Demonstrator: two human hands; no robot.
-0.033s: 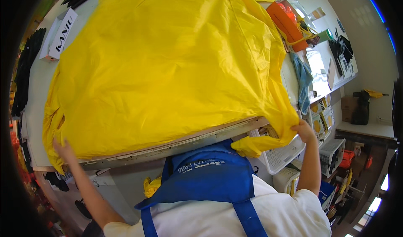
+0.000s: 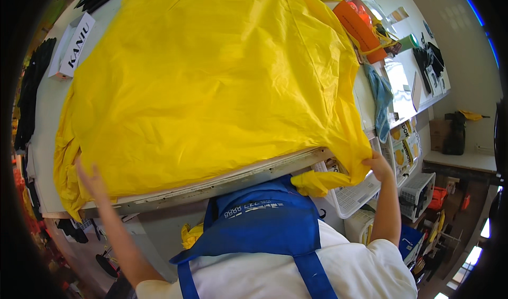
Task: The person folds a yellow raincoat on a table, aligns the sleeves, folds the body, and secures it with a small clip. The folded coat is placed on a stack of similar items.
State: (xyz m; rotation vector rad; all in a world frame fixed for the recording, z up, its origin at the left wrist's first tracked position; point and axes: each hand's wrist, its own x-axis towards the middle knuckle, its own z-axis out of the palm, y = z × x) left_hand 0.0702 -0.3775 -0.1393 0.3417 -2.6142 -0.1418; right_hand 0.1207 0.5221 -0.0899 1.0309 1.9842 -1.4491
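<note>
A large yellow garment point(image 2: 211, 92) of thin, slightly shiny fabric lies spread over the table, wrinkled toward its right side. My right hand point(image 2: 380, 166) pinches its edge at the near right corner, where a sleeve-like part hangs over the table's front edge. At the near left corner my left hand point(image 2: 92, 181) is over the bunched fabric, its fingers apart and a little blurred. Whether the left fingertips touch the cloth is hard to tell. Fabric at the left corner droops over the edge.
The white table point(image 2: 45, 161) has a worn front edge. An orange box point(image 2: 360, 31), a blue cloth point(image 2: 379, 103) and small tools sit at right. A white open box point(image 2: 74, 47) stands far left. White plastic baskets point(image 2: 355, 198) are below the table at right.
My left hand has shifted right and slightly away from me over the near left corner. My right hand keeps its grip and has moved slightly left and toward me.
</note>
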